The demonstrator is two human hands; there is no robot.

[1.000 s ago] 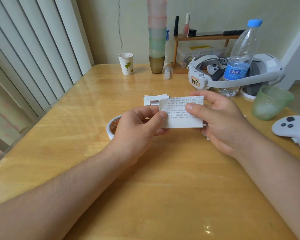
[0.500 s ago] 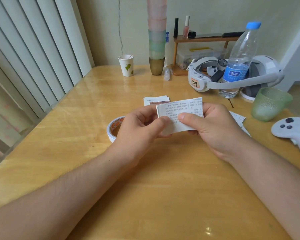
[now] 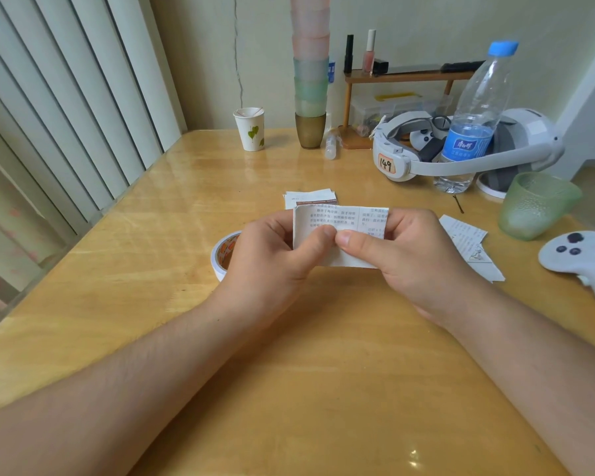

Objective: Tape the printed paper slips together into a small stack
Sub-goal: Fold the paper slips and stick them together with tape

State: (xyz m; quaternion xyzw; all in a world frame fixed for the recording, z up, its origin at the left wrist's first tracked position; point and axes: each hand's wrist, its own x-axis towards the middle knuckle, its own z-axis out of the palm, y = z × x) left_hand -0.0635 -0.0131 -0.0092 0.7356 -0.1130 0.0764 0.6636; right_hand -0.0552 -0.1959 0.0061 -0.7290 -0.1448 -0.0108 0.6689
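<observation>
A printed paper slip (image 3: 340, 219) is held above the wooden table (image 3: 289, 389), near its middle. My left hand (image 3: 272, 255) pinches its left part with thumb on the front. My right hand (image 3: 416, 255) pinches its right part, thumb tip beside the left thumb. A small pile of slips (image 3: 310, 198) lies on the table just behind the held one. More loose slips (image 3: 471, 245) lie to the right of my right hand. A tape roll (image 3: 222, 252) sits on the table, partly hidden behind my left hand.
At the back stand a paper cup (image 3: 251, 130), a tall stack of plastic cups (image 3: 310, 80), a small wooden shelf (image 3: 402, 79), a white headset (image 3: 461, 149) and a water bottle (image 3: 471, 125). A green glass (image 3: 536, 206) and a white controller (image 3: 584, 259) lie right. Vertical blinds (image 3: 66, 115) line the left.
The slip has tilted and sunk a little between my hands. My right thumb slid left along its front until it met my left thumb; more of the slip's lower part is covered.
</observation>
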